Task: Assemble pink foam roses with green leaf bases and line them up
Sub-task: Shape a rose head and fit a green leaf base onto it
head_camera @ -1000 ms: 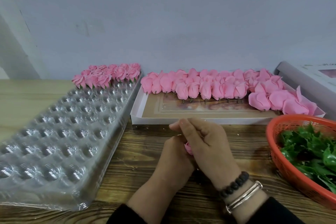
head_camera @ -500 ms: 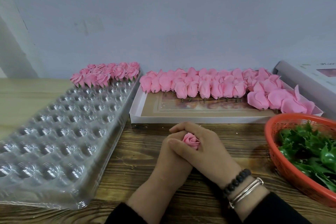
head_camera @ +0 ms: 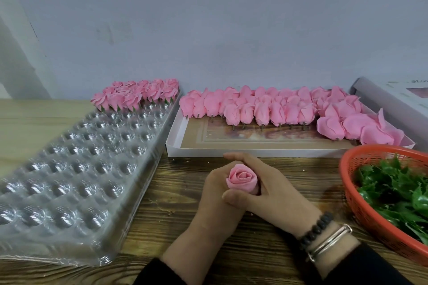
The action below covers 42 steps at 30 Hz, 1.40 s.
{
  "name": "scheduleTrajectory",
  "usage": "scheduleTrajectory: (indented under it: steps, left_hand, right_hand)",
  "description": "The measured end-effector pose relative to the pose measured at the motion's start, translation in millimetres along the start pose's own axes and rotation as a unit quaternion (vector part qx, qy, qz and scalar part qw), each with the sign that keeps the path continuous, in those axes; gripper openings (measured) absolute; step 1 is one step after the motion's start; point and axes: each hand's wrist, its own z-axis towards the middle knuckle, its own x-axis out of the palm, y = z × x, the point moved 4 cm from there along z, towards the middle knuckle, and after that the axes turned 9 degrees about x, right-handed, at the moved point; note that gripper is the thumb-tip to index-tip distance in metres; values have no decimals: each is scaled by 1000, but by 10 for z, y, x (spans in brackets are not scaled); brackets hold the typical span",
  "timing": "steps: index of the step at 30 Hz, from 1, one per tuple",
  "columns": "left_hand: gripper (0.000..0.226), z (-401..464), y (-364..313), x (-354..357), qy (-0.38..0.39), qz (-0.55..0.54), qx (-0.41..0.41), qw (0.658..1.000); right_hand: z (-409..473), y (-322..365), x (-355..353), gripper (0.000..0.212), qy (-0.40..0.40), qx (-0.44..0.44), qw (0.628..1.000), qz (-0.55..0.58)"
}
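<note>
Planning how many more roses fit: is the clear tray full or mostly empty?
Mostly empty. Roses fill only the far rows of the clear tray; the nearer cups show bare plastic.

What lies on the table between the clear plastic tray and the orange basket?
In the head view, both hands, left hand and right hand, gripping one pink rose; otherwise bare wooden table.

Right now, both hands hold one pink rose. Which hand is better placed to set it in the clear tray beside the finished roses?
Probably the left hand. The clear tray and the finished roses lie on its side. The right hand would have to cross over the rose; the leaf basket is nearer to it.
</note>
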Motion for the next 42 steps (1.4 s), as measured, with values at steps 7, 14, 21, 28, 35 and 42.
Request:
scheduleTrajectory:
  steps: [7, 14, 21, 28, 35, 42]
  left_hand:
    - [27, 2, 29, -21, -20, 54, -18, 998]
    - [21, -30, 10, 71, 7, 2, 1, 1000]
    - [26, -72, 80, 57, -7, 10, 14, 1000]
    - [26, -6, 38, -10, -62, -23, 48, 997]
    - [15, -5, 57, -41, -60, 27, 24, 998]
    - [21, -15, -2, 60, -25, 144, 13, 989]
  right_hand:
    - [-79, 163, -24, 31, -178, -105, 973, 107]
    - [-79, 217, 129, 38, -221, -112, 968, -36]
    - [-49, 222, 140, 40, -172, -85, 981, -39]
    - [5, 111, 59, 60, -61, -16, 997, -49]
    - [-42, 111, -3, 53, -67, -56, 995, 39]
    - [-64, 233, 139, 41, -189, -79, 979, -11]
